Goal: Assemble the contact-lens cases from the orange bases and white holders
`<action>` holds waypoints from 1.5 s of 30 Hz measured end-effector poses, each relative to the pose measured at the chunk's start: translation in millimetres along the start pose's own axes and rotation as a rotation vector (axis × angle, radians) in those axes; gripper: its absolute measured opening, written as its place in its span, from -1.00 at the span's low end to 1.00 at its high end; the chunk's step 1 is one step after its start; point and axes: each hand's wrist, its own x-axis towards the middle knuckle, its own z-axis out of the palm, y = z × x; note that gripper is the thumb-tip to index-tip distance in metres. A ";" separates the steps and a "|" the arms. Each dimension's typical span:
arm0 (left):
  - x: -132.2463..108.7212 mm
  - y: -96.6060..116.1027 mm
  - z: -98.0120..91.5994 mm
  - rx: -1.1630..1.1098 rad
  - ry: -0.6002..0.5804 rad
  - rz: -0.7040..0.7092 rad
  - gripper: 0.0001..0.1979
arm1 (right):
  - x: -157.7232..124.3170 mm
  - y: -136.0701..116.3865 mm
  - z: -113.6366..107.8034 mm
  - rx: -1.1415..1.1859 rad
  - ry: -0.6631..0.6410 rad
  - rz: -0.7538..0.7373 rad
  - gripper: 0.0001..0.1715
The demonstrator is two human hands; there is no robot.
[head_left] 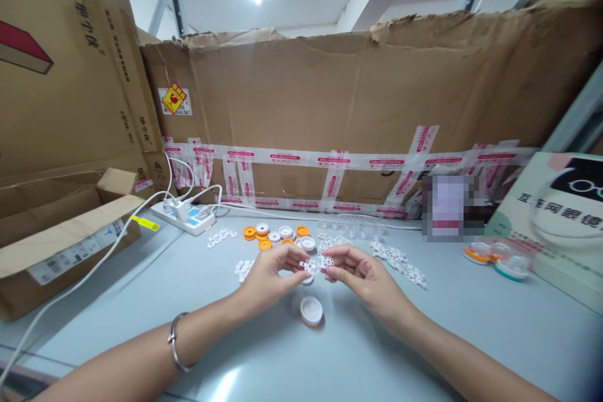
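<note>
At lower centre a white cap (311, 311) lies on the grey table (424, 339), just below the left hand (271, 273) and right hand (360, 273); a dropped wrist could knock it away. Just beyond, a white plastic cluster (315, 265) is pinched between them, and an uneven twist might fling bits among the orange and white caps (285, 232) behind. Both hands meet mid-frame, fingertips narrowed on the cluster, forearms slanting in from the bottom corners.

the one head camera is looking forward and down from above the near edge of the grey table (494, 301), sitting close over it and facing the cardboard wall (330, 94) along its far edge.
</note>
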 end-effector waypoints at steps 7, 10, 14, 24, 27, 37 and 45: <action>0.7 0.3 0.0 -0.016 0.012 -0.031 -0.81 | 1.1 9.8 5.1 -0.108 0.055 -0.072 -0.71; 1.9 2.0 0.3 -0.034 0.029 -0.049 -0.82 | 0.8 13.5 8.2 -0.136 0.085 -0.112 -0.72; 2.1 4.0 2.3 -0.094 0.039 -0.070 -0.81 | -0.7 13.4 12.3 -0.177 0.125 -0.219 -0.77; -0.3 6.3 7.0 -0.215 0.021 -0.092 -0.79 | -2.3 13.3 17.3 -0.117 0.088 -0.231 -0.82; -0.7 5.0 7.0 -0.241 0.014 -0.088 -0.78 | -1.9 13.3 17.1 -0.047 0.054 -0.157 -0.79; 1.6 4.9 8.4 -0.227 0.036 -0.113 -0.75 | 0.6 14.3 16.1 0.032 0.034 -0.115 -0.76; 0.2 -1.9 10.0 -0.128 0.017 -0.112 -0.77 | 1.9 14.3 16.2 0.004 0.056 -0.082 -0.79</action>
